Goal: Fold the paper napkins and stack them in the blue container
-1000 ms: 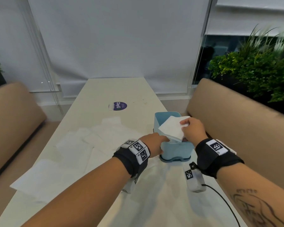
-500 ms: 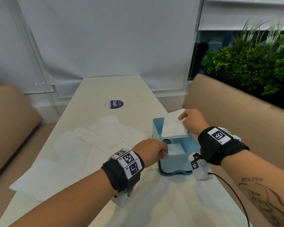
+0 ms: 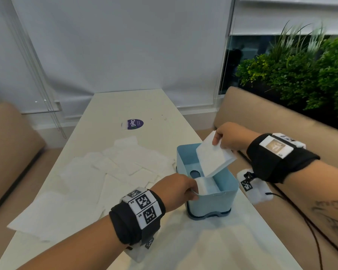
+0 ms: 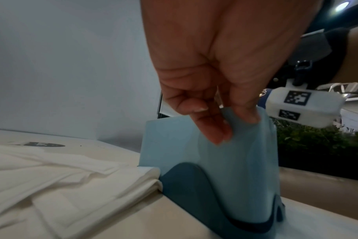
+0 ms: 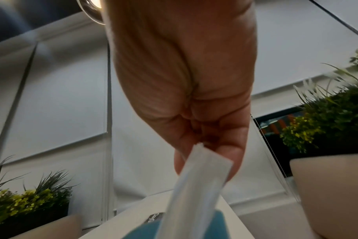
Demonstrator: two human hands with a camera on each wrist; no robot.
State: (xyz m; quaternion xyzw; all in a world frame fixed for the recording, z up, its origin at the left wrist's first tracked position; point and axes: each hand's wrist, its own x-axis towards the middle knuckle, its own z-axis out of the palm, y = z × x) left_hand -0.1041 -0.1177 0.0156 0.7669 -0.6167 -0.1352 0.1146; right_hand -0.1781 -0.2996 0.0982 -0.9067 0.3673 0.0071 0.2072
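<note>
The light blue container stands on the white table near its right edge. My left hand grips its near-left wall, fingers outside and thumb over the rim, as the left wrist view shows. Something white lies inside against that wall. My right hand pinches the top edge of a folded white napkin, which hangs tilted with its lower corner dipping into the container. In the right wrist view the fingers pinch the napkin above the container.
Several unfolded napkins lie spread over the table's left half, up to the container's base. A purple sticker lies farther back. Beige benches flank the table, with plants behind the right one. A cable trails from my right wrist.
The right hand lifted the folded napkin off the container's top and tilted it on edge, corner down into the opening. The left hand shifted onto the near wall's rim.
</note>
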